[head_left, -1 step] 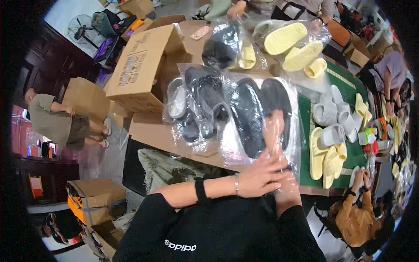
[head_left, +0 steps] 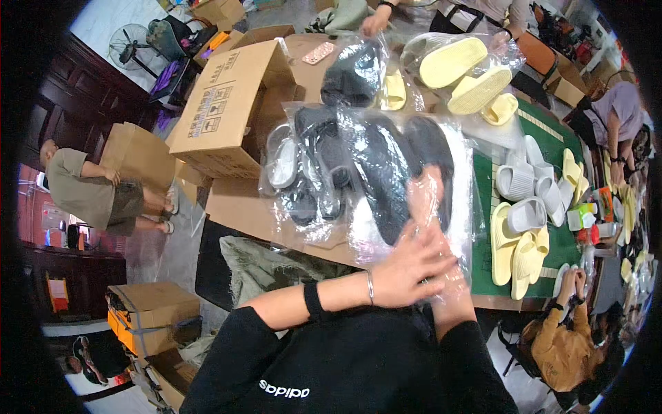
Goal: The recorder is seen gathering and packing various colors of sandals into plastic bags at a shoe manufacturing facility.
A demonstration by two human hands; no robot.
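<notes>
Before me lies a clear plastic bag [head_left: 458, 200] with a pair of black slippers [head_left: 379, 179] in it, side by side. My right hand [head_left: 426, 196] reaches inside this bag, and its fingers close on the heel end of the right slipper, partly hidden by shiny film. Across my right wrist rests my left hand [head_left: 417, 265], its fingers stretched out and apart over the bag's near end, somewhat blurred. Left of the bag are other bagged dark slippers [head_left: 321, 152] and a bagged pale slipper [head_left: 281, 157].
An open cardboard box [head_left: 221, 103] stands at the table's left. Yellow slippers [head_left: 505, 238] and grey slippers [head_left: 516, 181] sit on the green mat [head_left: 483, 272] to the right. Across the table, another person's hand [head_left: 376, 22] touches a bag with a black slipper [head_left: 352, 72].
My right hand and the bagged black slippers have shifted slightly left and away from me. My left hand has slid a little up and left along my right wrist.
</notes>
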